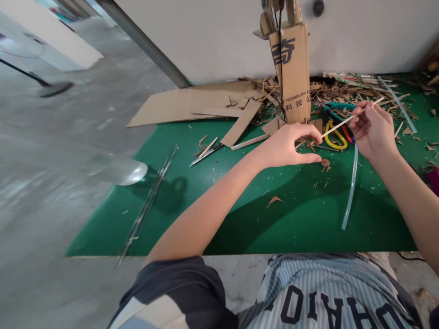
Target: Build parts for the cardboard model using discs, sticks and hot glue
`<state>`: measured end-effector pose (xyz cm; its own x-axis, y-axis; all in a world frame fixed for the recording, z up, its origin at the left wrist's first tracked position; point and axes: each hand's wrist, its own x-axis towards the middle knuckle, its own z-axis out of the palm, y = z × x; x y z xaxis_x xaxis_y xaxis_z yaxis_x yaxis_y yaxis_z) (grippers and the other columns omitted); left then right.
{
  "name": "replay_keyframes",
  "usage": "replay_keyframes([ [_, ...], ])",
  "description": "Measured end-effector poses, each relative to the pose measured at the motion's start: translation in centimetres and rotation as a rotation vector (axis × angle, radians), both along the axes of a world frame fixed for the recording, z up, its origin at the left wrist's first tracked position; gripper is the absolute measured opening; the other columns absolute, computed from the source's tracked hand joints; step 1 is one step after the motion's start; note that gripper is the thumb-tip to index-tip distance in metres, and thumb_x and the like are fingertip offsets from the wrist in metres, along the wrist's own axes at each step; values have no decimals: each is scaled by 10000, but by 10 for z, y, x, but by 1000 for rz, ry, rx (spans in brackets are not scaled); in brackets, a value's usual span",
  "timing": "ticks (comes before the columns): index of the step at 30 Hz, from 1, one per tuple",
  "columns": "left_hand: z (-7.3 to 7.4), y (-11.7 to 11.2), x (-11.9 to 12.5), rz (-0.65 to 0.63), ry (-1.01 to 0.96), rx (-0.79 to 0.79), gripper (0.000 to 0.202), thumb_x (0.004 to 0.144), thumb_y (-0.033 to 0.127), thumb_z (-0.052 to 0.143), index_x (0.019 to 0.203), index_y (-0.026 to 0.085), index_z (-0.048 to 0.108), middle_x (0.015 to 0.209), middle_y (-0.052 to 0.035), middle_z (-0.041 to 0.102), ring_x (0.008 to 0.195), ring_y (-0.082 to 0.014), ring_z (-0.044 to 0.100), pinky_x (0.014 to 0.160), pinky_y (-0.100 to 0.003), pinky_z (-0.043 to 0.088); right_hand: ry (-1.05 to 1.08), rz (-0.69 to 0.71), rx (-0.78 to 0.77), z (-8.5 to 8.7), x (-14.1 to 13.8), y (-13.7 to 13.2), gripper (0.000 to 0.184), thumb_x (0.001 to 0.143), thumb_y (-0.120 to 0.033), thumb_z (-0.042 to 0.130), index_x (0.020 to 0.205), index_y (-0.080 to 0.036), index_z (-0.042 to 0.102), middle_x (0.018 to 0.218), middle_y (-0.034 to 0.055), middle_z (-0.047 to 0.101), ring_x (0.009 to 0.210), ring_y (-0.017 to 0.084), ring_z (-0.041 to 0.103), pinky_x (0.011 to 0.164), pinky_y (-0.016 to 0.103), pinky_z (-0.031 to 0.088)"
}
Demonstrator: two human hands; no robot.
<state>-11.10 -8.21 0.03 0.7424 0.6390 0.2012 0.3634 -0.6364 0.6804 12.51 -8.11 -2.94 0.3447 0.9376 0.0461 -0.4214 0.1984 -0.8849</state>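
Note:
My right hand (373, 130) pinches a thin pale wooden stick (339, 124) between thumb and fingers, the stick slanting down toward the left. At the stick's lower end, my left hand (291, 144) is open, its thumb and index finger spread apart; whether the index fingertip touches the stick I cannot tell. Just beyond the hands stands an upright cardboard structure (295, 73) with printed lettering and a black cord. Yellow-handled pliers (336, 139) and a teal-handled tool (339, 106) lie behind the stick. A translucent glue stick (350, 192) lies below my right hand.
Cardboard scraps (343, 91) heap along the wall. Flat cardboard sheets (185, 105) lie at the back left, near a slim metal blade-like tool (206, 155). Thin wires (147, 205) and a clear cup-like object (133, 172) are by the green table's (103, 228) left edge. Another glue stick (398, 105) lies back right.

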Motion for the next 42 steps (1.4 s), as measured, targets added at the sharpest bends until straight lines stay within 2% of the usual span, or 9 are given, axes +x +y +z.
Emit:
replay_keyframes([
  [4, -2, 0, -2, 27, 38, 44, 292, 829, 413, 761, 1045, 228, 691, 1129, -51, 736, 1028, -212, 669, 889, -364, 519, -26, -1, 42, 0, 0, -1, 349, 1039, -243, 514, 741, -215, 694, 684, -7, 669, 535, 70, 565, 541, 199, 556],
  [10, -6, 2, -2, 37, 69, 171, 239, 865, 401, 742, 1042, 246, 701, 1070, -36, 757, 1076, -232, 632, 953, -403, 481, -128, -28, 99, -2, 2, -1, 277, 1003, -338, 616, 758, -236, 698, 716, -4, 697, 564, 80, 592, 589, 223, 570],
  [17, -7, 8, -5, -11, 75, 82, 258, 868, 416, 740, 1043, 232, 697, 1092, -53, 741, 1069, -225, 625, 910, -370, 495, -115, -9, 124, -3, 1, -1, 286, 1012, -280, 577, 771, -223, 720, 702, -4, 700, 550, 76, 595, 573, 212, 558],
  [22, -12, 13, -9, -64, 81, 67, 305, 849, 471, 756, 1044, 248, 683, 1100, -54, 723, 1079, -231, 615, 937, -383, 487, -117, 22, 85, -2, 1, -1, 265, 985, -380, 633, 766, -236, 671, 699, -25, 665, 551, 78, 584, 570, 228, 559],
  [26, -12, 14, -9, -85, 87, 36, 317, 837, 479, 759, 1029, 243, 672, 1096, -53, 722, 1056, -220, 633, 924, -359, 492, -108, 44, 47, -3, 1, -1, 257, 946, -433, 678, 774, -250, 624, 708, -29, 646, 592, 107, 628, 559, 258, 567],
  [30, -9, 11, -8, -88, 68, 23, 292, 832, 449, 763, 1013, 240, 667, 1098, -50, 725, 999, -202, 656, 898, -344, 499, -94, 56, 23, -5, 2, 0, 256, 934, -460, 685, 794, -259, 609, 706, -27, 644, 626, 129, 665, 533, 262, 567],
  [37, -7, 4, -4, -51, 41, 85, 141, 892, 341, 685, 990, 242, 663, 1064, -41, 726, 1030, -202, 661, 919, -365, 504, -77, 36, 18, -7, 3, 1, 277, 945, -477, 666, 789, -252, 627, 710, -34, 657, 615, 106, 657, 531, 229, 574],
  [42, -4, 3, -5, -68, 61, 68, 183, 871, 323, 689, 1033, 237, 680, 1100, -54, 723, 1023, -204, 669, 920, -363, 516, -69, 37, 14, -9, 7, 3, 272, 933, -478, 680, 775, -261, 636, 704, -37, 660, 590, 103, 633, 526, 230, 570],
])
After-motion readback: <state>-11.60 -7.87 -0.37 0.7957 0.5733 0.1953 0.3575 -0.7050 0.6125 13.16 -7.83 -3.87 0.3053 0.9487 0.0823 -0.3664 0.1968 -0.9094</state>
